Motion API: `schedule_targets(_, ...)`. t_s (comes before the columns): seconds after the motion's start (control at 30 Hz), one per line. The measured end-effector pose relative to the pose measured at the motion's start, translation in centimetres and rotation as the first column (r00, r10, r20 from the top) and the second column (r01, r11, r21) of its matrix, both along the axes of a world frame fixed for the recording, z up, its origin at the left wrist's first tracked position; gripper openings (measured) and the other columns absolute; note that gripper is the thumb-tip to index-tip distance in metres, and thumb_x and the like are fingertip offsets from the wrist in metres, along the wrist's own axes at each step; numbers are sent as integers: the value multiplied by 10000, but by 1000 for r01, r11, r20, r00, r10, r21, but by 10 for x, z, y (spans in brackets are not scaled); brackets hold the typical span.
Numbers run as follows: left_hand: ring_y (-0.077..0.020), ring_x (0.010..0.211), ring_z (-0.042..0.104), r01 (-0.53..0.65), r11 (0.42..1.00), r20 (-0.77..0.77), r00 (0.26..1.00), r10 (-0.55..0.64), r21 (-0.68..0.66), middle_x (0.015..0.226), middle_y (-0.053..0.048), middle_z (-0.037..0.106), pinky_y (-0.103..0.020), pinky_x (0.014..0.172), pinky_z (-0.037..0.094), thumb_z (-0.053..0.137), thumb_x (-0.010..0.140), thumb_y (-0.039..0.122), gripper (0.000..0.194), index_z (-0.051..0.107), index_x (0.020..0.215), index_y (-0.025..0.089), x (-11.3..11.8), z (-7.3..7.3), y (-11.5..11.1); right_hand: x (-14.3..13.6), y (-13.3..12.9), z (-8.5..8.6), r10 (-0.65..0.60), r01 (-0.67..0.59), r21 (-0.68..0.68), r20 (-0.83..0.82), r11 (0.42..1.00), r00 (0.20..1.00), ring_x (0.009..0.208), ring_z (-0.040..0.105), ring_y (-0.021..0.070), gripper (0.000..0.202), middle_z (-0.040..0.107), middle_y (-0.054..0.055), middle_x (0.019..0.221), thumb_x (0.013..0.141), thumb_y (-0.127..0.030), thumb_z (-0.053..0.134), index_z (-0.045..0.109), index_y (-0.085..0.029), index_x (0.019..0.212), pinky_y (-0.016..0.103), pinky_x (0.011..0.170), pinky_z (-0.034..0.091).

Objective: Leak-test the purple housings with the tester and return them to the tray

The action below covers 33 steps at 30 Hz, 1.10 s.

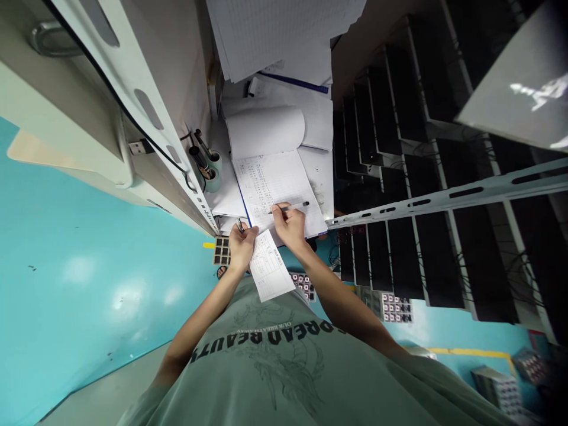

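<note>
My right hand is closed around a black pen, its tip end toward the ruled page of an open notebook. Handwriting runs down the left part of that page. My left hand is closed at the notebook's lower left corner and pinches a printed paper slip, which hangs toward my shirt. A small dark thing, perhaps a pen cap, sticks up from the left fingers. The notebook's turned-over pages curl at its top.
Left of the notebook stand green pen cups holding pens. More papers are stacked beyond. A slotted metal post rises on the left, and a slotted rail runs right beside dark shelves. Trays of small parts are on the floor.
</note>
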<state>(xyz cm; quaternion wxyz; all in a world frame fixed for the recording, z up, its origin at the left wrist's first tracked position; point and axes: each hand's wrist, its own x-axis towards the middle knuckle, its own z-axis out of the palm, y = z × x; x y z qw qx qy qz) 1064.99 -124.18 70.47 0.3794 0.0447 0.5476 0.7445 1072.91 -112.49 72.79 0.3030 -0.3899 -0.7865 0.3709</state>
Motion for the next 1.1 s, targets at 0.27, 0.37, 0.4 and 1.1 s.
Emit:
schedule_targets(0.27,-81,536,410,-1,1000,21,1000,1,16,599,84,436,-223,549,354,815,690,289,409,422,779,216,1,0,0,1,1,-4,-32,29,-37,-81,999,996,465,455,120,443,478,-34,506,950,-567,528,602,-191,727,270,504,353)
schedule_targets(0.37,-75,522,390,-18,999,26,1000,17,28,597,91,411,-217,535,336,826,681,291,424,424,795,219,2,-2,1,4,2,-6,-92,82,-74,-153,994,984,469,439,114,438,472,-42,539,981,-576,470,596,-194,806,256,480,354)
schedule_targets(0.4,-71,516,378,-29,999,25,999,28,30,594,95,396,-213,531,328,833,674,291,433,424,796,220,2,-2,0,5,3,-6,-109,95,-87,-175,992,979,467,438,112,433,471,-45,548,984,-579,463,594,-196,833,251,472,356)
schedule_targets(1.1,-79,546,484,-59,998,6,998,59,-5,649,85,476,-207,551,415,861,671,314,472,432,847,225,-2,-5,-8,0,3,-6,-21,-21,-211,-194,977,981,604,642,156,504,639,26,624,946,-598,537,615,-202,644,268,582,494)
